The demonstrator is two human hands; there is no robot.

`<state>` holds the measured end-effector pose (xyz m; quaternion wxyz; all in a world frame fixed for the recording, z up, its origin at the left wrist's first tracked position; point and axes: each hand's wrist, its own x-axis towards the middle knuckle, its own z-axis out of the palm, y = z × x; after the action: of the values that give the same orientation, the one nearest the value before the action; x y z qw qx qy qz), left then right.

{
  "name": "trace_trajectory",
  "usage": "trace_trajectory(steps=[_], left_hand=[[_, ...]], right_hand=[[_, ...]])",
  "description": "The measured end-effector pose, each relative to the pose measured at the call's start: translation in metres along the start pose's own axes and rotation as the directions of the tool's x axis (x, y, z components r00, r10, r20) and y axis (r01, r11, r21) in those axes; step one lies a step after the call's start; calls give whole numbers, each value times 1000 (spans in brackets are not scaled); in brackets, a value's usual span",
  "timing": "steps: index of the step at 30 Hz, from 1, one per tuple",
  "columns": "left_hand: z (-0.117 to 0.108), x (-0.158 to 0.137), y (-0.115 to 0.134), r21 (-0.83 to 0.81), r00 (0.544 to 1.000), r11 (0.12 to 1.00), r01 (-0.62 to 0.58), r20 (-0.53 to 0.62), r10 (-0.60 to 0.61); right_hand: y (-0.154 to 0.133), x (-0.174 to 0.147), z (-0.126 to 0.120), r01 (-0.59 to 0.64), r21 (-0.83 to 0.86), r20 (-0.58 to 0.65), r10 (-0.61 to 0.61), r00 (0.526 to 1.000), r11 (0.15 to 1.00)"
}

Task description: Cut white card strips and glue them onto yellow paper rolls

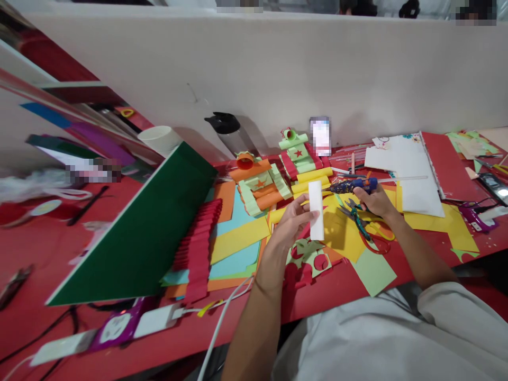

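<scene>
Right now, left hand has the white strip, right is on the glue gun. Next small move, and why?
Probably lift the glue gun and bring its nozzle to the white paper strip. The left hand holds the strip upright and bare above the yellow paper, while the right hand grips the gun, still low over the table.

1. The white strip (316, 209) looks like matt, smooth paper.
2. The glue gun (353, 185) is glossy blue plastic.
3. The green board (146, 227) is matt card.
4. The tabletop (47, 248) is smooth red.
</scene>
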<state>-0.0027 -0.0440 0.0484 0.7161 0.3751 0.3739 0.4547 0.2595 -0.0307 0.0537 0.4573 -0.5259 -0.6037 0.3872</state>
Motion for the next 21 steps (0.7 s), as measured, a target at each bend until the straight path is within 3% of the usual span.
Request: trace_trajectory(steps=[3, 10, 14, 21], left_hand=[[1, -1, 1, 3, 1000, 1000, -8, -12, 8], [2, 2, 3, -19, 999, 999, -32, -5, 32], [3, 2, 2, -21, 1000, 999, -29, 9, 29], [1, 4, 0, -16, 999, 1000, -21, 24, 21]], right_hand=[[0, -1, 1, -24, 15, -4, 24, 1000, 1000], [7, -3, -9, 36, -82, 147, -24, 989, 996], [10, -2, -8, 18, 33, 112, -22, 994, 999], [10, 0, -3, 16, 49, 78, -20, 997, 999]])
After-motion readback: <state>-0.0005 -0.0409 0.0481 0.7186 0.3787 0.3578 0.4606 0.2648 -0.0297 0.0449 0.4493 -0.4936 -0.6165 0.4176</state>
